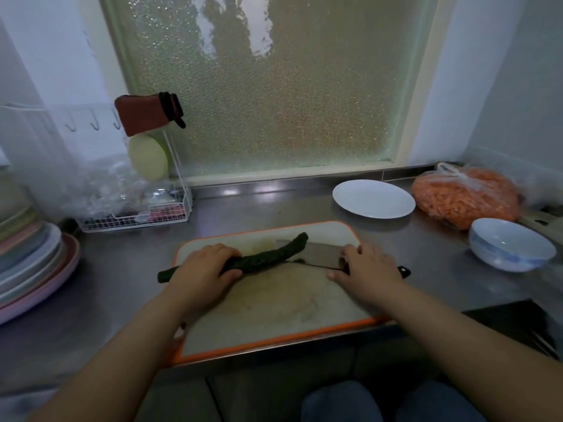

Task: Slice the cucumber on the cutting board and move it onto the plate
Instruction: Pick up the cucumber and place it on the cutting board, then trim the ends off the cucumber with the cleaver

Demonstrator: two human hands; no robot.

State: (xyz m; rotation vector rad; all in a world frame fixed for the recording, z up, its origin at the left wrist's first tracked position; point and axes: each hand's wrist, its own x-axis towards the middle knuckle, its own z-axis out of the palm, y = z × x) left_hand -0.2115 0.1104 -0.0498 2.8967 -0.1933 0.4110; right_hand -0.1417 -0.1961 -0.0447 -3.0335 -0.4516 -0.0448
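A long dark green bumpy cucumber [268, 254] lies slantwise across the orange-rimmed cutting board [274, 306]. My left hand [204, 266] grips its left part, fingers curled over the top. A cleaver [316, 254] lies flat on the board, its blade under the cucumber's right end. My right hand [365, 269] rests over the cleaver's handle, whose dark tip shows at the right; how tightly the fingers close on it is hidden. An empty white plate [373, 197] sits behind the board to the right.
A bag of orange shredded carrot [466, 196] and a white-blue bowl [508, 243] stand at the right. Stacked plates [33, 260] sit at the far left, a white wire rack [137, 214] at the back left. The steel counter's front edge runs just below the board.
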